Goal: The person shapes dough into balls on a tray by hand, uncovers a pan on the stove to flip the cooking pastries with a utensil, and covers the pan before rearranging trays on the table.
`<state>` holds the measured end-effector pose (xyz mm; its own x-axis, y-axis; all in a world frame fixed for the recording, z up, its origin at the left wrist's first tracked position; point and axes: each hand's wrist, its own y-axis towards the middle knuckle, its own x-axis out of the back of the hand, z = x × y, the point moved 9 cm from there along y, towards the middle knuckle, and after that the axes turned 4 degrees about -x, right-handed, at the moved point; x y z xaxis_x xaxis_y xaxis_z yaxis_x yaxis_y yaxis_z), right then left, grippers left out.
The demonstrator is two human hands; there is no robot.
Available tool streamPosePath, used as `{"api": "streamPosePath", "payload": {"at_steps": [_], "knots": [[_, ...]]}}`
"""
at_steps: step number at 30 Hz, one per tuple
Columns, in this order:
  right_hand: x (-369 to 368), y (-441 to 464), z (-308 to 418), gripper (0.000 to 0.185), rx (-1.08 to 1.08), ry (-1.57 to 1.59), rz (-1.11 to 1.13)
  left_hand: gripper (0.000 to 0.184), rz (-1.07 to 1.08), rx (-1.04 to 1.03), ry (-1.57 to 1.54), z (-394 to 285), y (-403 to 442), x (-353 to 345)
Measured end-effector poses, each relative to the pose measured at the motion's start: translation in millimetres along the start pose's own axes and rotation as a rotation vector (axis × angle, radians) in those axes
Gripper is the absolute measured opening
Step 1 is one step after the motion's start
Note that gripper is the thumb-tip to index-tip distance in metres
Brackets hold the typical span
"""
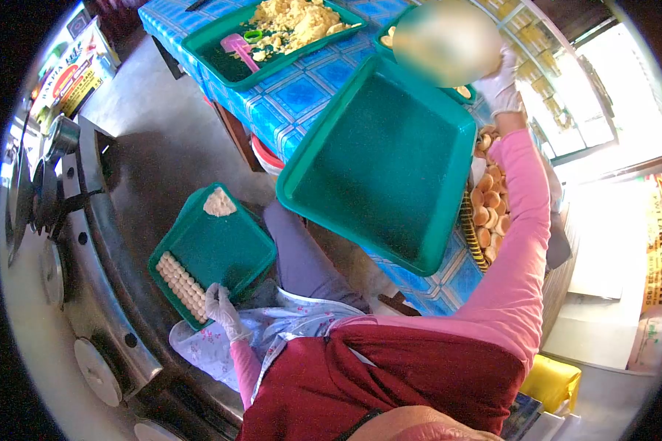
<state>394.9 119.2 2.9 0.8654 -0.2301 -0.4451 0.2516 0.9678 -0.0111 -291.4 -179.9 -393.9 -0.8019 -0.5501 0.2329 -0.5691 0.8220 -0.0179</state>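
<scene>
In a white glove, my left hand [222, 312] is at the near edge of a small green tray [221, 246]. Its fingers are pinched together beside rows of small pale dough balls [182, 285]; whatever they hold is too small to make out. A heap of white flour [219, 203] lies at the tray's far end. My right hand [501, 87], also gloved, is stretched far forward to the right edge of a blurred, pale round shape [448, 42]. The blur partly hides its fingers. Beneath that shape, a green tray [385, 37] holds pale pieces.
A large green tray [379, 162] lies on the blue checked tablecloth [301, 92]. Another green tray [224, 65] carries crumbly yellow filling [301, 26] and a pink scraper [237, 48]. A basket [469, 228] of round browned buns [489, 202] stands under my right arm. A metal stove [110, 272] lines the left.
</scene>
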Motion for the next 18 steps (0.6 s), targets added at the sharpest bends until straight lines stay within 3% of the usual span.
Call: {"api": "streamPosePath", "payload": {"at_steps": [4,7,10,12,13,16,18], "knots": [[88,112,58,0.035,0.108,0.068,0.085,0.020,-0.004,-0.031,0.069,-10,-1,-4],[174,222,81,0.032,0.042,0.091,0.344,0.019,-0.028,-0.051,0.110,-16,-3,-4],[172,199,60,0.029,0.246,0.022,-0.165,0.018,0.034,-0.020,0.146,1,2,-2],[167,194,45,0.039,0.731,-1.248,-0.115,0.018,-0.004,-0.019,0.101,-4,0,-4],[196,228,25,0.044,0.556,-1.240,-0.040,0.018,-0.024,-0.018,0.081,-7,-1,-3],[170,206,-6,0.052,0.256,-1.351,0.085,0.019,0.006,-0.010,0.113,-4,-1,-3],[166,193,-9,0.052,0.098,-1.254,-0.012,0.020,0.011,-0.010,0.187,-4,-1,-3]]}}
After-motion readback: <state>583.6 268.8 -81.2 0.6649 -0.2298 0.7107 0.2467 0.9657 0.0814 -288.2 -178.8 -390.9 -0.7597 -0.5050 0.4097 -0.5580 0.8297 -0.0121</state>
